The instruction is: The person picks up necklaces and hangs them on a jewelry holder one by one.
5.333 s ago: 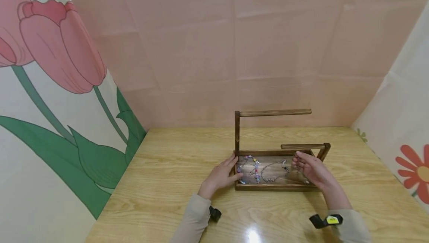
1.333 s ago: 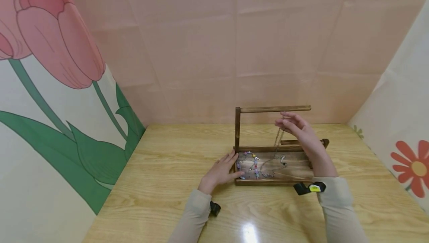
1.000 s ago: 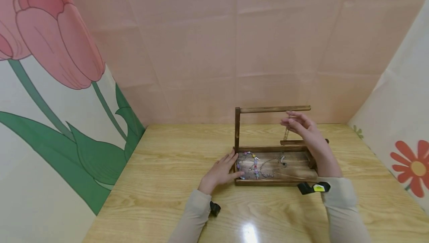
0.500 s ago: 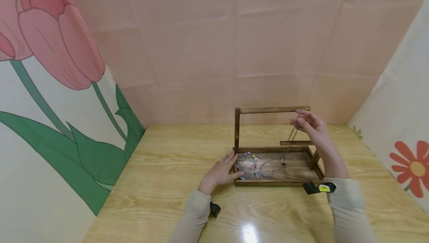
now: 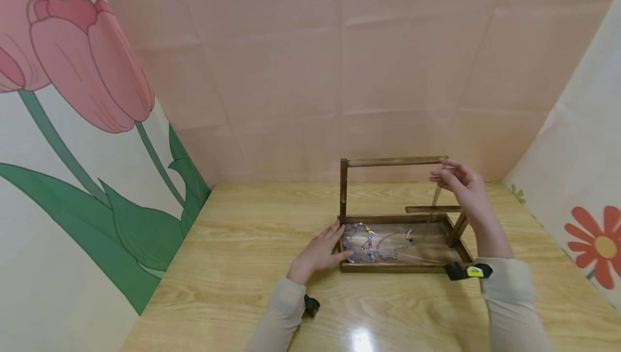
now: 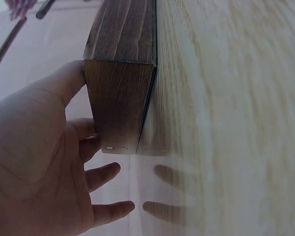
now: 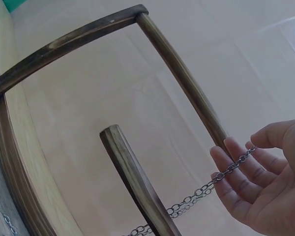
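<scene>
A dark wooden jewelry stand has a shallow tray (image 5: 402, 268) with an upper bar (image 5: 393, 162) and a lower bar (image 5: 432, 209). My right hand (image 5: 468, 187) pinches a metal chain necklace (image 7: 196, 195) between thumb and fingers near the upper bar's free end. The chain hangs down in a doubled strand by the lower bar; in the right wrist view it crosses behind that bar. My left hand (image 5: 317, 255) rests against the tray's left end. Its thumb lies over the rim and its fingers are spread along the outer side (image 6: 118, 98).
Inside the tray, a colorful beaded string (image 5: 371, 244) lies at the left and a looped silver chain (image 5: 388, 257) near the middle. The stand sits on a light wooden table (image 5: 252, 233), with a pink cloth backdrop (image 5: 271, 71) behind it.
My right hand has lifted the chain from the tray's right part up to the upper bar. Over the last second it has moved right, to that bar's free end. The left hand stays put.
</scene>
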The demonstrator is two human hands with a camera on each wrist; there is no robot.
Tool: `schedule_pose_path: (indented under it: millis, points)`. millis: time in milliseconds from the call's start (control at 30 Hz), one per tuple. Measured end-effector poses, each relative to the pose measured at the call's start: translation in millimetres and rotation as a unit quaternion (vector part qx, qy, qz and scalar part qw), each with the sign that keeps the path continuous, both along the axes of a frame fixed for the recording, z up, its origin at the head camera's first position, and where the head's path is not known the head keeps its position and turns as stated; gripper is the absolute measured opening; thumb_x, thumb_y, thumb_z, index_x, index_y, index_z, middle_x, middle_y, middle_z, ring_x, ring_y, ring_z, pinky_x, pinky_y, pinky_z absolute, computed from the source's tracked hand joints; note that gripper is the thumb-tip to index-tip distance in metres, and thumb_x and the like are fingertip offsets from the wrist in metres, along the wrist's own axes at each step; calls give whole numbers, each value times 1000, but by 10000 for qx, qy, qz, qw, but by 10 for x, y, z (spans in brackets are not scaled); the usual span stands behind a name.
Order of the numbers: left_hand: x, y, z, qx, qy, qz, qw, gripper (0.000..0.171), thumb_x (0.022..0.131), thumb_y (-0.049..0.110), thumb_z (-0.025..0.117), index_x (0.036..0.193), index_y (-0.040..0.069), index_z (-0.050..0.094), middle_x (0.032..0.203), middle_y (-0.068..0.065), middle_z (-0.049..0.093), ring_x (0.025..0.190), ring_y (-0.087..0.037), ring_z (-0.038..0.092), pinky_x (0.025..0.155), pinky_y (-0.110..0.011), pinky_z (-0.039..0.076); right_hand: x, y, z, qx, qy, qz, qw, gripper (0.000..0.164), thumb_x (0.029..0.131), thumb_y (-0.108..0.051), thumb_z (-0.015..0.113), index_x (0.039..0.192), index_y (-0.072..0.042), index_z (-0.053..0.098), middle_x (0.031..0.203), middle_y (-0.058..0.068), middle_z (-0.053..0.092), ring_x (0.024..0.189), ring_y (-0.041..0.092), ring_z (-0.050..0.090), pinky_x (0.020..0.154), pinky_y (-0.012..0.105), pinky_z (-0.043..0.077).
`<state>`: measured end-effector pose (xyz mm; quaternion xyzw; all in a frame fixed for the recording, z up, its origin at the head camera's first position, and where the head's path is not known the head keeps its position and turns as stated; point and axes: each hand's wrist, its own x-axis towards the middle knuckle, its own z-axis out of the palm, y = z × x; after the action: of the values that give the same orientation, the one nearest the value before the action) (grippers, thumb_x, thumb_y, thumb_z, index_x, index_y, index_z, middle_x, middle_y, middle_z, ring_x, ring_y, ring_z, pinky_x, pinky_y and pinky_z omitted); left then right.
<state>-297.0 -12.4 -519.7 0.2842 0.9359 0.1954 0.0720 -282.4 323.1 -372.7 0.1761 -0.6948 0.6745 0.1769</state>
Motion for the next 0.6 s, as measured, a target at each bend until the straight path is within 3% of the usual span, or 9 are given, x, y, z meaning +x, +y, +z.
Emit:
schedule_pose_path:
  millis: [167, 600]
  points:
    - [4, 0, -6, 20, -14, 5, 10000, 78, 90, 61, 40, 150, 20, 12, 157, 1, 3, 141, -31, 17, 112, -51, 20, -14, 43, 5, -33, 91, 21, 10000, 34, 95, -5, 48, 128, 4, 43, 98, -4, 68, 86, 5, 66, 74, 12, 51]
    - [11, -4, 2, 64, 16, -1, 10000, 78, 90, 59, 42, 150, 19, 13, 157, 0, 4, 141, -32, 17, 111, -52, 20, -26, 95, 56, 193, -133, -233, 9995, 46, 96, -9, 49, 133, 12, 34, 96, -9, 68, 83, 1, 66, 73, 10, 50]
